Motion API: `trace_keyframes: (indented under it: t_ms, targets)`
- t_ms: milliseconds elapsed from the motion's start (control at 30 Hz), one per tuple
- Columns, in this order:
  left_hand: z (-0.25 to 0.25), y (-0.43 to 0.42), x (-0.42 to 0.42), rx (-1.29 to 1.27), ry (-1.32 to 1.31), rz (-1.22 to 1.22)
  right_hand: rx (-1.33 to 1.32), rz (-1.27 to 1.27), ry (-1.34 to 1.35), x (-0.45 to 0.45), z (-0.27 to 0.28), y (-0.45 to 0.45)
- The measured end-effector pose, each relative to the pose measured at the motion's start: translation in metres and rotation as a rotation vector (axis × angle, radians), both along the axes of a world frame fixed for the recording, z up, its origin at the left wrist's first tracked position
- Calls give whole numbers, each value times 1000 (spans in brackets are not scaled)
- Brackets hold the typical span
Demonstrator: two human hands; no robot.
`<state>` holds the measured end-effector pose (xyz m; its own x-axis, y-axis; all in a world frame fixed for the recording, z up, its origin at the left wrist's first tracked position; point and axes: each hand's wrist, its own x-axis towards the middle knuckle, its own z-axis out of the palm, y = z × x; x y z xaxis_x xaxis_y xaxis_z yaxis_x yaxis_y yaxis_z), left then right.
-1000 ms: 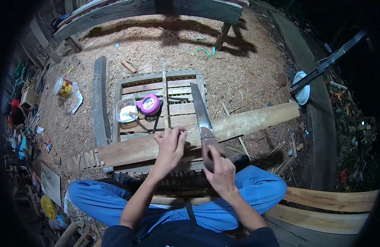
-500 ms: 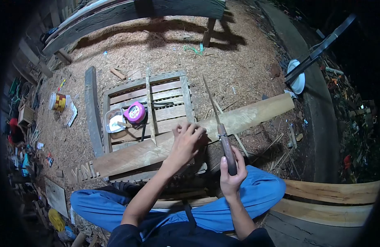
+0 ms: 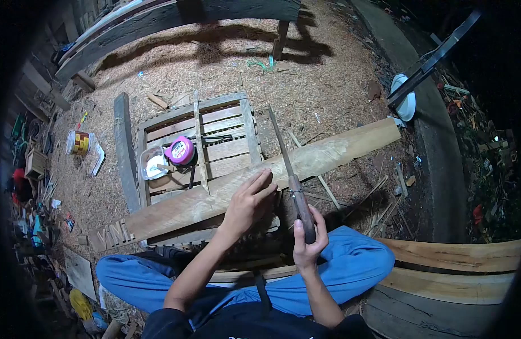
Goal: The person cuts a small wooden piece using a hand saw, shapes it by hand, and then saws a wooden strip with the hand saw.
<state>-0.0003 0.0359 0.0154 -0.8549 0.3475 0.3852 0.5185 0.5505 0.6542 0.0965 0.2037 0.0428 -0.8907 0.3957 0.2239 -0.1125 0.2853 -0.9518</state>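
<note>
My right hand (image 3: 309,237) is wrapped round the wooden handle of a saw (image 3: 284,148), whose blade points up and away, edge-on to me, across a long plank (image 3: 176,212). On the plank's middle, left of the saw, rests my left hand (image 3: 250,199), fingers extended; whether anything small lies beneath them is hidden. Small wooden strips (image 3: 114,233) form letters at the plank's left end. Under the plank is a slatted wooden frame (image 3: 225,151). A thin stick (image 3: 199,141) lies across the frame, its near end on the plank.
On the slatted frame are a pink tape measure (image 3: 180,151) and a plastic tub (image 3: 153,164) with white contents. A grey beam (image 3: 124,150) lies to the left. Farther left stands a jar (image 3: 78,143). A white round base (image 3: 403,97) is at the right, and a bench (image 3: 181,22) stands ahead.
The saw has turned from showing its flat blade to edge-on. My left hand has gone from pinched fingers near a small sliver to extended fingers on the plank. The whole view has shifted.
</note>
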Motion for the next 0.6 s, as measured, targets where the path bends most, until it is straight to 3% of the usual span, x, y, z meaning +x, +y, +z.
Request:
trace_keyframes:
  t_ms: [67, 133, 233, 267, 467, 600]
  targets:
    - [-3, 0, 0, 48, -9, -26, -80, 20, 8, 4, -16, 2]
    - [8, 1, 0, -43, 187, 50, -162, 53, -3, 8, -27, 6]
    - [6, 1, 9, -7, 104, 152, -241, 86, -55, 12, -37, 7]
    - [5, -3, 6, 5, 48, 81, -269, 78, -43, 12, -38, 6]
    - [-11, 3, -10, 110, 2, -47, -404, 149, -36, 8, -22, -2]
    - [3, -1, -11, 73, 49, -35, -482, 106, -205, 1, 1, -8]
